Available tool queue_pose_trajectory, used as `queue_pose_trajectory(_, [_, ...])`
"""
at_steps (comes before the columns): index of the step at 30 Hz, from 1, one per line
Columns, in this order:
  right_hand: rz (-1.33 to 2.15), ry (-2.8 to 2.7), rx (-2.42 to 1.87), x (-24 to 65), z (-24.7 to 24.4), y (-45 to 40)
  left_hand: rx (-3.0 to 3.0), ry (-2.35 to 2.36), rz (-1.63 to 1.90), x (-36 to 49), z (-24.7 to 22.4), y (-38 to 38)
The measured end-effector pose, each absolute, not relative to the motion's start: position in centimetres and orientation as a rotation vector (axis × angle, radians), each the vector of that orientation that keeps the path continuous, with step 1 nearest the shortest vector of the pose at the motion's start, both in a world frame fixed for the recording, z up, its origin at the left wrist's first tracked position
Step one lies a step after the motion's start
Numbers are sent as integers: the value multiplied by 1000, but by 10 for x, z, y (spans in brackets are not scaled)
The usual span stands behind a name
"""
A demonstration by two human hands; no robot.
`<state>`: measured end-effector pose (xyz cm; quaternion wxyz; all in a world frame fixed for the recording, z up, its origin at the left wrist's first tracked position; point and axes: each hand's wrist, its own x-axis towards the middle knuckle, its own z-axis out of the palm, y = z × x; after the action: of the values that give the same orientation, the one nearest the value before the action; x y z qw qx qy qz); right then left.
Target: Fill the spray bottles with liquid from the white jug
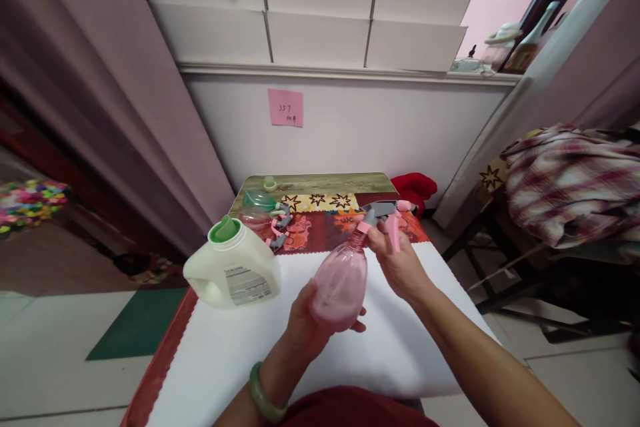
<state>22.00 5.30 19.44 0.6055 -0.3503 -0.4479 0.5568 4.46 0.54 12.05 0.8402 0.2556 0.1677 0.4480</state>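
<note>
A clear pink spray bottle point(341, 283) is held tilted above the white table top, with pale liquid inside. My left hand point(305, 323) cups its round base from below, fingers wrapped around it. Up at the neck, my right hand point(395, 260) has its fingers closed on the grey and pink trigger sprayer head point(384, 212), which sits on the bottle. To the left stands a whitish jug point(250, 280) with a green pouring spout point(225, 230) and no cap on it. Behind the jug, a green spray bottle point(260, 200) and a pink spray bottle point(254, 219) lie on their sides.
A small green cap point(270, 183) rests at the table's back edge. The white mat point(400, 353) covers the near part of the table. A pink note point(285, 108) is stuck on the wall. Plaid cloth point(575, 180) hangs at right, near dark stool legs point(520, 307).
</note>
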Motion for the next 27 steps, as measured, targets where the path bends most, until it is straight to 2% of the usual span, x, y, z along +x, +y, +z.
queue_pose_trajectory(12, [1416,-831,-662,206,212,66,325,258,682,51,119,3])
queue_pose_trajectory(19, [1492,-901,-914,206,207,58,353,376,726,53,123,3])
queue_pose_trajectory(27, [1668,-881,-679,199,199,48,360,413,798,52,125,1])
